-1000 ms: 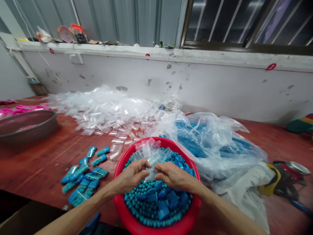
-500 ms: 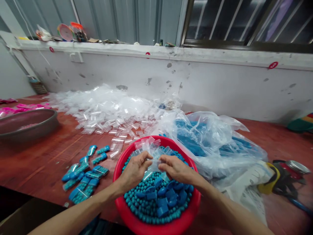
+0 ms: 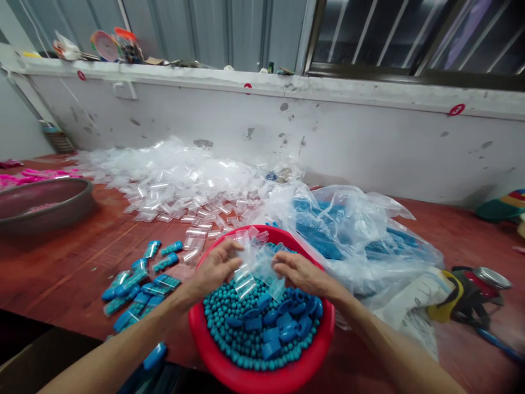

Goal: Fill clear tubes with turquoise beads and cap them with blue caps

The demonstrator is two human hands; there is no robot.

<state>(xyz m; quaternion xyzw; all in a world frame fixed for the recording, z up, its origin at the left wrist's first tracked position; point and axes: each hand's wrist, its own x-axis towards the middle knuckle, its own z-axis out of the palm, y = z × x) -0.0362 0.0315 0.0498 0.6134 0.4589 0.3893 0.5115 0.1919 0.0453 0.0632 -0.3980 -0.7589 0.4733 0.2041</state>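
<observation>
A red basin sits in front of me, filled with small teal beads and blue plastic caps. Over its far half my left hand and my right hand pinch a bunch of small clear plastic bags between them. Both hands have their fingers closed on the bags, and several bags hang loose above the beads.
Filled blue packets lie left of the basin on the red-brown table. A heap of empty clear bags lies behind. A large plastic bag of blue parts sits to the right, a grey metal basin far left.
Both hands have lifted away from the beads and moved slightly apart, pulling the bunch of clear bags up with them.
</observation>
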